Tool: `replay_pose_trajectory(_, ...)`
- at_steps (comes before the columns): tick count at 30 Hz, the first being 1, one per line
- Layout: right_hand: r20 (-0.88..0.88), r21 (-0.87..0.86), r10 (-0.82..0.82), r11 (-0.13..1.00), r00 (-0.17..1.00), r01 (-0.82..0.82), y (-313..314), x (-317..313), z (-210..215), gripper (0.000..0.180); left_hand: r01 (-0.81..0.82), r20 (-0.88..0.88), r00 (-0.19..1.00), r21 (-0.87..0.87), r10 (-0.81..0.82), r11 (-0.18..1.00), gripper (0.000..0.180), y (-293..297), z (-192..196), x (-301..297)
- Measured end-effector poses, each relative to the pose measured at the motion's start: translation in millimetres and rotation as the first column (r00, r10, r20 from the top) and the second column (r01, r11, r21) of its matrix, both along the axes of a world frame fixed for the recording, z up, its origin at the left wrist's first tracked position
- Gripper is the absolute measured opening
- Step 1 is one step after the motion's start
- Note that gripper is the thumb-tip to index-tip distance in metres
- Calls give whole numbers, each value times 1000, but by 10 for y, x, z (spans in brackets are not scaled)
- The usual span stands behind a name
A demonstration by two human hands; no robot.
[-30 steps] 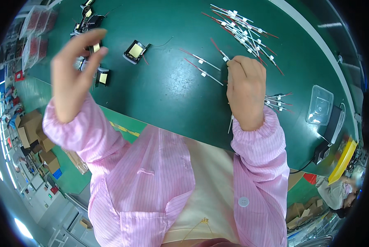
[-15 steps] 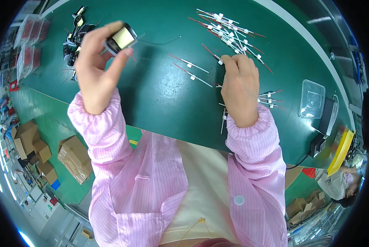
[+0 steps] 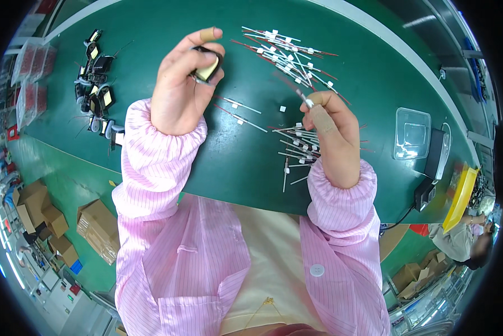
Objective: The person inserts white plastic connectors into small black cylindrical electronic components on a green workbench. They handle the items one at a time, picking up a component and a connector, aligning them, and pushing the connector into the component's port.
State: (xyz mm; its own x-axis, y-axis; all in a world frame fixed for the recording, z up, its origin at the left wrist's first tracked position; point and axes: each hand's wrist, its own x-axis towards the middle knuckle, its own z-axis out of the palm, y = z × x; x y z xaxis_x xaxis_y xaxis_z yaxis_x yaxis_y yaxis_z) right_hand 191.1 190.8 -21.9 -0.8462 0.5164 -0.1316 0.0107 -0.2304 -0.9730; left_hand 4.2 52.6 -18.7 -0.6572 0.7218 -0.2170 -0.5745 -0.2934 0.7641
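Note:
My left hand (image 3: 178,89) is raised over the table and closed around a small black coil-like part (image 3: 209,68) with a pale yellow face. My right hand (image 3: 338,126) pinches a thin wire piece (image 3: 304,96) with a white sleeve and a blurred reddish end. Just left of it, a small white square tag (image 3: 283,109) lies alone on the table. Below and partly behind my right hand is a bunch of similar tagged wire pieces (image 3: 299,144). Two more, including this tagged wire piece (image 3: 240,120), lie between my hands.
A larger heap of tagged wires (image 3: 288,56) lies at the far middle of the green table (image 3: 234,173). Black parts with yellow faces (image 3: 97,92) stand in a cluster at the left. To the right are a clear plastic box (image 3: 412,134), a black device (image 3: 425,193) and a yellow bin (image 3: 460,199).
My left hand has moved right with the black part and turned it. My right hand has lifted a wire piece off the table. A loose white tag now shows beside it.

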Motion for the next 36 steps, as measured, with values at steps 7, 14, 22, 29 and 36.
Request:
replay_pose_trajectory(7,-3,155,28,988,1000,-27,7,57,81,4,448,-86,891,-3,-446,894,34,11,-35,45)
replay_pose_trajectory(14,78,484,75,869,994,-104,45,49,120,6,622,-251,679,-303,-690,722,17,13,76,136)
replay_pose_trajectory(22,80,1,-18,1000,997,18,-66,47,164,6,448,-513,644,-348,-567,824,6,33,-7,256)
replay_pose_trajectory(29,-52,-173,-28,985,998,19,-123,39,110,11,483,-347,750,-296,-564,824,4,50,13,368)
replay_pose_trajectory(36,-135,-117,74,989,988,-90,-30,59,27,13,606,-223,729,-229,-647,762,5,29,70,318)
